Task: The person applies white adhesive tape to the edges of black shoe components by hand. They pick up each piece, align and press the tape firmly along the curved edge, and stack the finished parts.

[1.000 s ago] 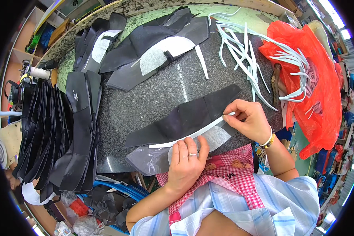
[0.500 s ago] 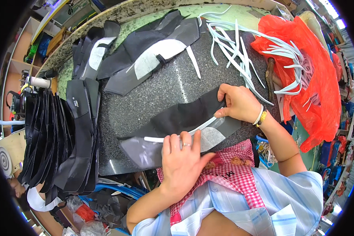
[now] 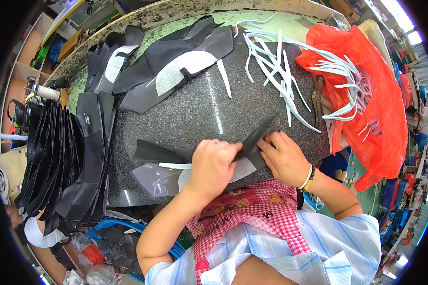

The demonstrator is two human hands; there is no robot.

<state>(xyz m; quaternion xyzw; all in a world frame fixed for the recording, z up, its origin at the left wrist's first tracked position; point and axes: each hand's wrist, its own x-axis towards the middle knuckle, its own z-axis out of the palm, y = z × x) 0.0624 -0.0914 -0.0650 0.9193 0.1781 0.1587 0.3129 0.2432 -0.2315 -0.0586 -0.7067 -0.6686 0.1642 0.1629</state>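
A black and grey piece of sheet material point(image 3: 152, 178) with a pale rounded patch lies across the dark speckled stone slab in front of me. Along its middle runs a narrow white strip point(image 3: 173, 166), whose left end shows while the rest is hidden. My left hand point(image 3: 211, 164) is closed on the black flap point(image 3: 256, 138) of this piece near its centre, fingers curled. The flap stands raised and folded between my hands. On its right side my right hand point(image 3: 286, 157) pinches the same flap close to the slab, with thumb and fingers bent.
Similar black pieces with white patches point(image 3: 185, 64) lie behind on the slab point(image 3: 176, 118). Loose white strips point(image 3: 283, 80) spread at the back right, beside a red plastic bag point(image 3: 385, 118) and a brown stick point(image 3: 317, 97). Stacked black pieces point(image 3: 57, 156) hang at the left.
The black flap, lying flat earlier, is lifted and folded toward me over the white strip. My left hand has gone from flat fingers on the strip to gripping the flap; my right hand has moved lower.
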